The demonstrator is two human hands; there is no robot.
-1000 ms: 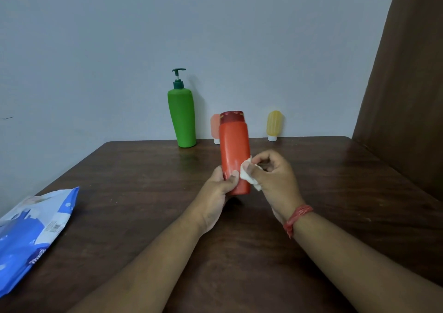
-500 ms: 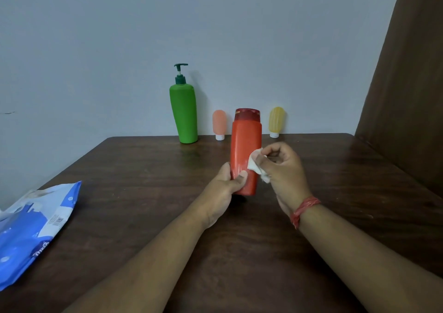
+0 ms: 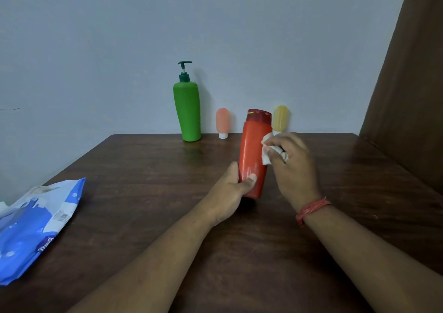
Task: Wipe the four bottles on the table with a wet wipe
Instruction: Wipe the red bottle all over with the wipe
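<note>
From the head view, the left hand point(image 3: 230, 188) grips the red bottle point(image 3: 254, 154) low, fingers wrapped around it. The right hand point(image 3: 293, 166) pinches a white wet wipe point(image 3: 266, 151) against its right side. Behind the red bottle stand the green pump bottle point(image 3: 187, 111), peach tube point(image 3: 223, 122) and yellow tube point(image 3: 281, 118); a blue wipe pack point(image 3: 36, 226) lies far left on the table point(image 3: 143, 193).

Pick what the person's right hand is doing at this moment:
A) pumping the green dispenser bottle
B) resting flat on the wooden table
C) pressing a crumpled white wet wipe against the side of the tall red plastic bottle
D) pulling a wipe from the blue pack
C: the right hand pinches the crumpled white wet wipe against the upper side of the tall red plastic bottle, which the left hand grips near its base.
</note>
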